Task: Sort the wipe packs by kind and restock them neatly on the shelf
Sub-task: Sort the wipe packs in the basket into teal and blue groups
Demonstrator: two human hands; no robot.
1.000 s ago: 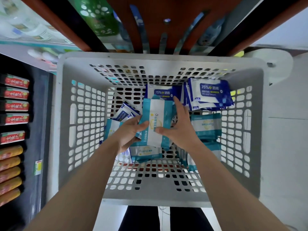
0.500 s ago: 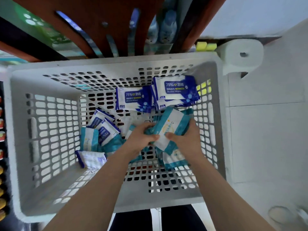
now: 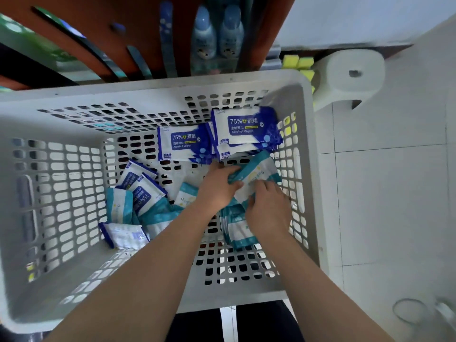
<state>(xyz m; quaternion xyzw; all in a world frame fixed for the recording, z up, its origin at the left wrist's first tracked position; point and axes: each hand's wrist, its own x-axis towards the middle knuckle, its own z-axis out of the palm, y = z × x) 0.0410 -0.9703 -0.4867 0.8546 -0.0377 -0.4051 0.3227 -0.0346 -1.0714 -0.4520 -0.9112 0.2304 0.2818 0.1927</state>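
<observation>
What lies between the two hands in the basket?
In the head view, a teal-and-white wipe pack lies between the left hand and the right hand; both hold it, inside the white basket.

Both hands are down inside the white basket [image 3: 74, 107]. The left hand [image 3: 217, 186] and right hand [image 3: 269, 208] pinch one teal wipe pack [image 3: 256, 171] between them, close to the basket's right wall. Under the right hand, a stack of teal packs [image 3: 238, 230] stands on edge on the basket floor. Blue alcohol wipe packs [image 3: 244, 129] lean in a row against the basket's far wall. Toward the basket's left wall lies a loose jumble of mixed packs [image 3: 138, 201], blue and teal overlapping. Beyond the basket's far rim stand two bottles [image 3: 217, 38] on a shelf.
</observation>
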